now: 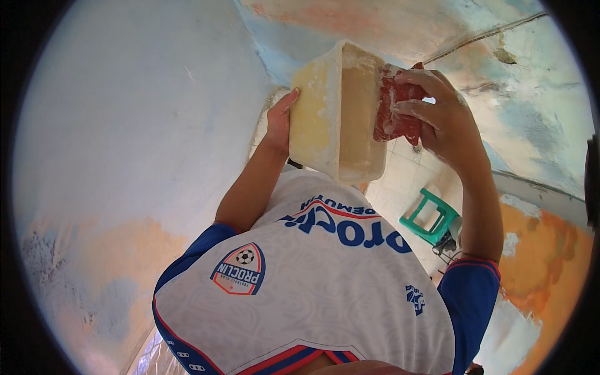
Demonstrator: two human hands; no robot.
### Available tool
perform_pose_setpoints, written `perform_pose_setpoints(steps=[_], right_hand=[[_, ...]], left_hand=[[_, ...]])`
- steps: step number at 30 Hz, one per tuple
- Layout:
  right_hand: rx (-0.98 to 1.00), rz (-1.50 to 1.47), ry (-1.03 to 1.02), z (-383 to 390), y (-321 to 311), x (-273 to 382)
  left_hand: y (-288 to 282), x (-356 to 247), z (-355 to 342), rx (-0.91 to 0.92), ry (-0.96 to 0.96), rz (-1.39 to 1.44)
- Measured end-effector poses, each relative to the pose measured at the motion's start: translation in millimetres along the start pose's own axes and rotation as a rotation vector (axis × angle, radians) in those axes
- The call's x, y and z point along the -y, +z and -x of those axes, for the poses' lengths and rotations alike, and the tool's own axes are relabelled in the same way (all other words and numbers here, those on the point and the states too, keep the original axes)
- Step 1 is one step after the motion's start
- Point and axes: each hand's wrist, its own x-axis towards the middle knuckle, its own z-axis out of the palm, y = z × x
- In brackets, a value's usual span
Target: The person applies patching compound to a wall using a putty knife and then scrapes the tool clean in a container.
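The tub (pixel 314 115) is held up in front of the chest, tilted, with its opening toward the right. The left hand (pixel 281 124) bears on its yellow side, thumb visible; the other left fingers are hidden, so their grip cannot be confirmed. The right-hand fingers hold a red scraper (pixel 392 111) at the tub's far-right rim; contact with that rim cannot be determined. Risks, in judgement: one-handed support could let the tub twist or drop if the scraper presses hard; residue on the right hand (pixel 440 115) could make the scraper slip; further tilt could spill any loose contents onto the floor (pixel 400 156).
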Motion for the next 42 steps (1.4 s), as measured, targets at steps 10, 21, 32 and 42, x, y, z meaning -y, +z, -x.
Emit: perform_pose_setpoints(steps=[10, 21, 32, 42], right_hand=[[0.138, -0.061, 0.067, -0.3, 12.6, 41.2], [-0.583, -0.627, 0.517, -11.5, 96.6, 69.4], [-0.666, -0.162, 0.506, -12.9, 75.0, 113.3], [-0.616, -0.229, 0.584, -9.9, 81.7, 104.0]], left_hand=[[-5.7, -21.2, 35.1, -0.074, 0.027, -0.072], [-21.8, -5.7, 40.1, 0.174, 0.208, -0.091], [-13.3, -17.3, 69.2, 0.196, 0.511, -0.306], [1.9, -17.7, 64.9, 0.142, 0.624, -0.350]])
